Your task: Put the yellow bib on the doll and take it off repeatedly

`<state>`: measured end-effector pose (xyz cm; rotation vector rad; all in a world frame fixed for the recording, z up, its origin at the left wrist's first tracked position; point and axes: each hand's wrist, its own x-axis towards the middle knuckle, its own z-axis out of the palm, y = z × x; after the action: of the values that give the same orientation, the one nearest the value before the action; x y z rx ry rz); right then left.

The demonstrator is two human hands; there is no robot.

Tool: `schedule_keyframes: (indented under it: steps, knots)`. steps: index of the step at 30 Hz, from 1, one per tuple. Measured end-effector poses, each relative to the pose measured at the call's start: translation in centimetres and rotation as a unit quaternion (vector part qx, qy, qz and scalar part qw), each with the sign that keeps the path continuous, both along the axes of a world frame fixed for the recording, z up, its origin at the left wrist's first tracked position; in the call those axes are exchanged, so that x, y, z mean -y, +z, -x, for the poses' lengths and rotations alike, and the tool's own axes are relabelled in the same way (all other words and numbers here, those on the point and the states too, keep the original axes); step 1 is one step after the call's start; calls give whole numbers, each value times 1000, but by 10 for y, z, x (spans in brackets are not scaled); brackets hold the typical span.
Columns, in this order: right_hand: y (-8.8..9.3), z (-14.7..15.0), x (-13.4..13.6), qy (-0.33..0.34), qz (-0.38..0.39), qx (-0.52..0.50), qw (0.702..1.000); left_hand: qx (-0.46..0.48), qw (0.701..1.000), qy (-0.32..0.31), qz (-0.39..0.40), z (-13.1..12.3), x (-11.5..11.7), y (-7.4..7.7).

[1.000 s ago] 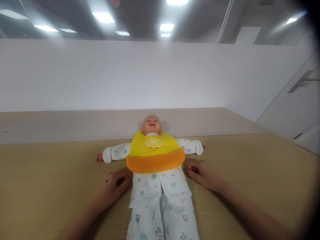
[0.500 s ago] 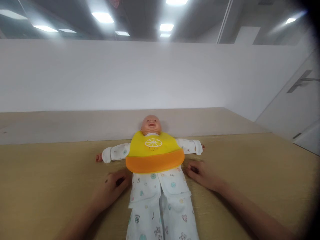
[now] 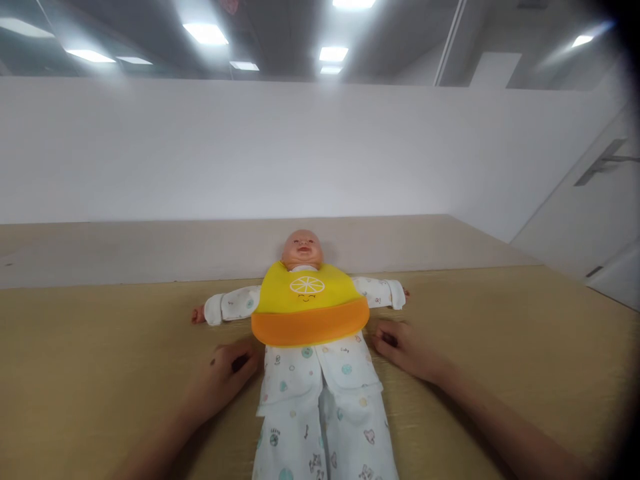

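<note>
A baby doll [image 3: 303, 249] lies on its back on the wooden table, arms stretched out to both sides. It wears a white printed outfit [image 3: 295, 380]. Over its chest is a yellow bib [image 3: 277, 293] with a citrus slice and a smiling face, and an orange pocket [image 3: 310, 325] along the bottom. My left hand [image 3: 227, 375] rests loosely curled beside the doll's waist, close to the bib's lower left corner. On the other side my right hand [image 3: 400, 345] rests on the table, fingers curled in, just off the bib's right end. Nothing shows in either hand.
The wooden table [image 3: 100, 373] has a paler strip [image 3: 150, 250] along its back, against a white wall [image 3: 225, 147]. At the right stands a door with a metal handle [image 3: 600, 163]. Glass panels above the wall reflect ceiling lights.
</note>
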<state>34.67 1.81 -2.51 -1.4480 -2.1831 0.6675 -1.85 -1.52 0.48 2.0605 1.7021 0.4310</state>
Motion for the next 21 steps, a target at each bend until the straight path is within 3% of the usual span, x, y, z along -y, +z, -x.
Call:
schedule_keyframes:
  steps: [21]
  knots:
    - [3, 0, 2, 0, 3, -6, 1000, -23, 1000, -13, 13, 0, -1, 1]
